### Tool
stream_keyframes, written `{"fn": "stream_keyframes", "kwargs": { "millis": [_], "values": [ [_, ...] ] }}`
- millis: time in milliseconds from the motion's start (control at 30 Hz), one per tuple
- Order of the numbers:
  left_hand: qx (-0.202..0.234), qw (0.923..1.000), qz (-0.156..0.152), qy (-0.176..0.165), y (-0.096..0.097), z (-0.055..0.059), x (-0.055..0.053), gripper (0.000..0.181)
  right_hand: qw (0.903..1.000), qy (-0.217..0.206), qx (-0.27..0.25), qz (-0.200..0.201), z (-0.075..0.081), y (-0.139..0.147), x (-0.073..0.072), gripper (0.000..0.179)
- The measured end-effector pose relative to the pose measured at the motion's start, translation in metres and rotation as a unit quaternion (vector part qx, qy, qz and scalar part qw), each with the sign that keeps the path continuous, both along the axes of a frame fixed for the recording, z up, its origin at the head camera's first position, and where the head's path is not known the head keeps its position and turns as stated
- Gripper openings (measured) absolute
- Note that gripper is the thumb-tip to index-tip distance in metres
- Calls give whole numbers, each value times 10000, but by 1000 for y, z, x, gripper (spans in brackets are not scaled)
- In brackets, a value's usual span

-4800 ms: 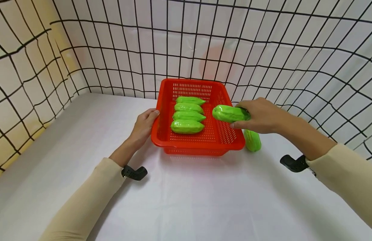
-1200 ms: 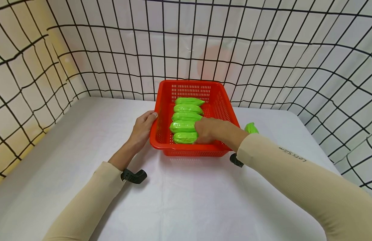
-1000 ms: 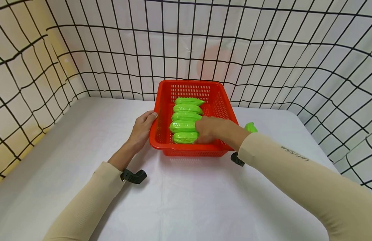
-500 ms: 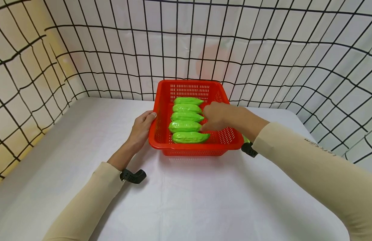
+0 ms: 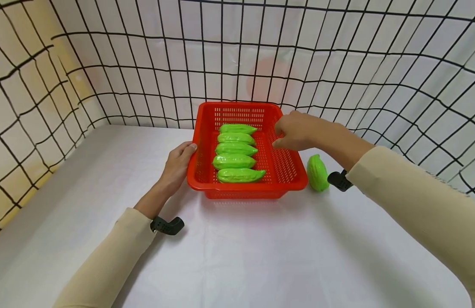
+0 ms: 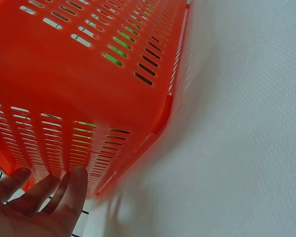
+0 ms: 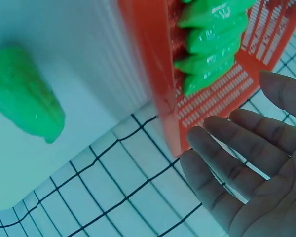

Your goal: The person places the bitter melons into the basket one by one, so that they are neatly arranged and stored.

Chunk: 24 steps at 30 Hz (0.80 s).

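Observation:
A red perforated plastic basket (image 5: pixel 245 187) stands on the white table. Across its floor lies a row of several glossy light-green bitter melons (image 5: pixel 234 161), their pointed ends toward the right. My left hand (image 5: pixel 175 167) grips the basket's left rim, thumb on top; in the left wrist view its fingers (image 6: pixel 71 200) lie against the outer wall. Over the basket's right rim is my right hand (image 5: pixel 302 130), holding nothing. The right wrist view shows its fingers (image 7: pixel 241 143) spread and relaxed. One more bitter melon (image 5: pixel 318 173) lies on the table just right of the basket.
Black wire mesh (image 5: pixel 237 55) backed by white sheeting rises behind the table and along both sides, close behind the basket. White table surface (image 5: pixel 245 252) stretches in front of the basket. A black wrist mount (image 5: pixel 167 225) sticks out from each wrist.
My right hand set the bitter melon it held down at the near end of the row, let go, and moved up and right to the rim. The left hand stays on the basket.

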<state>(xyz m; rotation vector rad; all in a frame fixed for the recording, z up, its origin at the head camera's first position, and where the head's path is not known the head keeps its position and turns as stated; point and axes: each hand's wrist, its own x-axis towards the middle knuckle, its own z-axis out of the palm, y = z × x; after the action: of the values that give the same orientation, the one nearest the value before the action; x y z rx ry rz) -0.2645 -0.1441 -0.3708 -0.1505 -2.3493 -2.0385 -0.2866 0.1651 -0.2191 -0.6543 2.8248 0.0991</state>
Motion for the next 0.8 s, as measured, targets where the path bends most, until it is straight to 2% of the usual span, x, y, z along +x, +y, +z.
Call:
{"fn": "stream_keyframes", "kwargs": {
  "millis": [233,567,800],
  "values": [
    [-60,10000,-2,-9,1,0,0,52,9994,154,-254,-192,8,25,-1,36],
    [-87,9999,26,-74,-1,0,0,52,9985,50,-361,-402,4,58,-3,39],
    [-91,9999,7,-71,-1,1,0,52,9981,-59,-160,-599,-6,75,-1,42]
  ]
}}
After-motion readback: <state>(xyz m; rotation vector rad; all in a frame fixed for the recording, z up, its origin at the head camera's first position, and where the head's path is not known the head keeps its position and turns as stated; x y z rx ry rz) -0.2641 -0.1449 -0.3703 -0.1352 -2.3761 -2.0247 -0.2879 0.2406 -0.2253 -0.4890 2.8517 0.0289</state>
